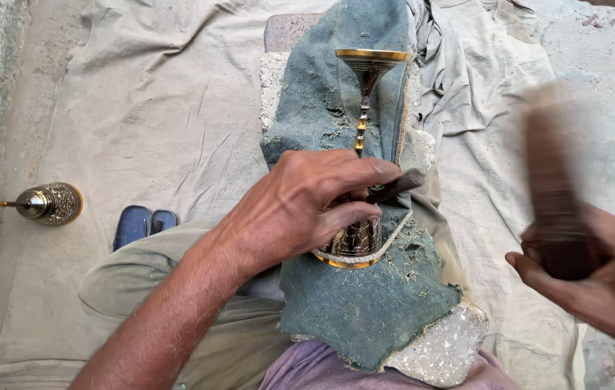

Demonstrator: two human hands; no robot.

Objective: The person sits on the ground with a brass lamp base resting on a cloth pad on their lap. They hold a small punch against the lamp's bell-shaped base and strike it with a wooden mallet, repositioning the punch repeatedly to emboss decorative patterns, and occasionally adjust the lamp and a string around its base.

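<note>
Spread over a pale cloth-covered floor, the denim-padded block [365,303] carried the brass goblet [359,144] while your left hand [307,202] closed around a chisel [398,185] on its base and your right hand [596,274] gripped a blurred wooden mallet [556,180], mid-engraving, needing a square strike.

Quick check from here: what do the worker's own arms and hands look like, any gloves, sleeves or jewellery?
Both hands are bare, no gloves. The left hand and its hairy forearm show no sleeve, watch or ring. The right hand is ungloved too; its arm is out of frame.
</note>
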